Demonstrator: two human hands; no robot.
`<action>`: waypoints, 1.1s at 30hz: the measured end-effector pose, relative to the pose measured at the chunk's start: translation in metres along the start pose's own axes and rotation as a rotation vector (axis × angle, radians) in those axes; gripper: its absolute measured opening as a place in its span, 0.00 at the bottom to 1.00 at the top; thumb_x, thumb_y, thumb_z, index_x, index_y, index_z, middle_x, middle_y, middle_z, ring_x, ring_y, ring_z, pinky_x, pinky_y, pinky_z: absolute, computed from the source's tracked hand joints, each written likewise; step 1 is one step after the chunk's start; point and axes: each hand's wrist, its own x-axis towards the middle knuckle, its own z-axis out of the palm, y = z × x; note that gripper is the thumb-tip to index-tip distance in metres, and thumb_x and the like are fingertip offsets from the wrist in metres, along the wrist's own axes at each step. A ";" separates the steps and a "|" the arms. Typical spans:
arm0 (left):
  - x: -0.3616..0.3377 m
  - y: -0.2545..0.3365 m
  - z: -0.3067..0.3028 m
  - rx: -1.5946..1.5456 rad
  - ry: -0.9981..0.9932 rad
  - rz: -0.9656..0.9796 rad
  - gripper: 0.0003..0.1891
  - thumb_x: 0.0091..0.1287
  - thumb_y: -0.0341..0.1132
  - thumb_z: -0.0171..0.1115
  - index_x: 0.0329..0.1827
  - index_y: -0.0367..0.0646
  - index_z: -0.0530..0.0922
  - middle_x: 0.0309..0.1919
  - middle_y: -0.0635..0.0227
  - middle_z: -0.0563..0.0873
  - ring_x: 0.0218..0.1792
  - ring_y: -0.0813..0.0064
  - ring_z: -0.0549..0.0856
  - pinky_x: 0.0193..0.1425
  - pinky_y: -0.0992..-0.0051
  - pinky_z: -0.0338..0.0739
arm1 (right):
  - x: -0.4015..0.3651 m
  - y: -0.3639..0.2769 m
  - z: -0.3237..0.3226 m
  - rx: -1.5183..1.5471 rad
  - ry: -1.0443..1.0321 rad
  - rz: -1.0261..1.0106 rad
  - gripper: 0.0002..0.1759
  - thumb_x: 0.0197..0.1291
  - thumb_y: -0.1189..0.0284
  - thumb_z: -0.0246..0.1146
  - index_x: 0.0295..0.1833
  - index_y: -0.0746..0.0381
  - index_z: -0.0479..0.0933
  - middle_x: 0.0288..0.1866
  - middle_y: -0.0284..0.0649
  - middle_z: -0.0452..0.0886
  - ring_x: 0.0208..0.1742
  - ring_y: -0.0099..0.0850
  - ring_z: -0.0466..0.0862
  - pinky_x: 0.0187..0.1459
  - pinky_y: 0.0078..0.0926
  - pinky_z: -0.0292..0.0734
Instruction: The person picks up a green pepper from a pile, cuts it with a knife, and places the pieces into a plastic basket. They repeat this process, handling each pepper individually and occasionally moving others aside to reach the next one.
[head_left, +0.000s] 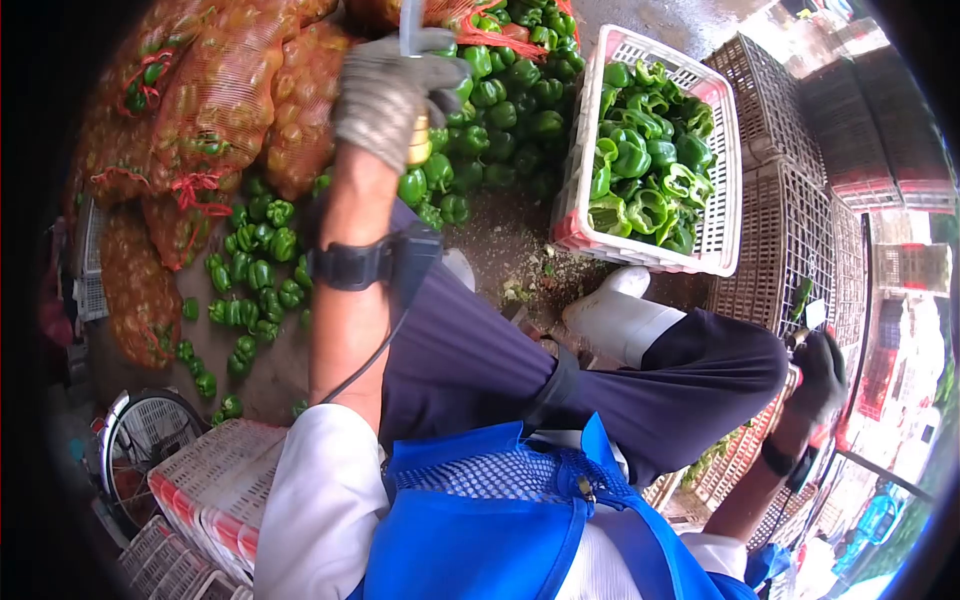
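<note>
My left hand (385, 95), in a grey knit glove, is closed around a knife (411, 28). Its pale blade points up past the fingers, and a yellow handle end shows below the palm. Beyond that hand spreads a heap of whole green bell peppers (500, 110). Far to the right, my right hand (820, 378) wears a dark glove and is beside the stacked crates; its fingers are too dark and blurred to read. Between the hands, further out, a white plastic crate (728, 190) holds cut and hollowed green peppers (650, 150).
Mesh sacks (215, 90) are piled at the upper left, with loose peppers (260, 270) on the floor below. Plastic crates (785, 230) are stacked on the right, others (215, 480) at lower left near a wheel (150, 445). Pale scraps (525, 270) litter the floor near a white boot (610, 315).
</note>
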 end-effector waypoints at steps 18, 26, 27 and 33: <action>-0.029 -0.013 -0.091 0.425 0.180 -0.386 0.23 0.48 0.26 0.71 0.49 0.30 0.79 0.20 0.66 0.81 0.17 0.82 0.78 0.21 0.81 0.71 | -0.151 0.039 0.564 -0.364 -1.136 -0.046 0.31 0.49 0.63 0.68 0.62 0.53 0.75 0.58 0.42 0.81 0.58 0.38 0.80 0.58 0.31 0.75; -0.005 -0.023 -0.080 0.536 0.213 -0.463 0.21 0.48 0.27 0.70 0.47 0.32 0.79 0.20 0.70 0.80 0.19 0.85 0.77 0.24 0.83 0.71 | -0.195 0.154 0.664 -0.186 -0.998 -0.057 0.17 0.57 0.64 0.61 0.52 0.57 0.80 0.47 0.41 0.85 0.48 0.36 0.85 0.46 0.31 0.79; -0.003 -0.024 -0.079 0.524 0.225 -0.470 0.21 0.48 0.27 0.70 0.48 0.32 0.79 0.20 0.70 0.80 0.20 0.85 0.77 0.24 0.83 0.71 | -0.193 0.162 0.668 -0.303 -1.046 -0.095 0.19 0.57 0.65 0.61 0.54 0.57 0.79 0.48 0.40 0.85 0.48 0.34 0.84 0.47 0.30 0.79; 0.007 -0.022 -0.067 0.631 0.183 -0.486 0.21 0.49 0.26 0.70 0.48 0.32 0.79 0.20 0.71 0.80 0.21 0.86 0.77 0.25 0.83 0.71 | -0.183 0.156 0.662 -0.162 -1.042 0.184 0.18 0.55 0.65 0.61 0.49 0.63 0.81 0.49 0.49 0.83 0.50 0.43 0.83 0.48 0.34 0.78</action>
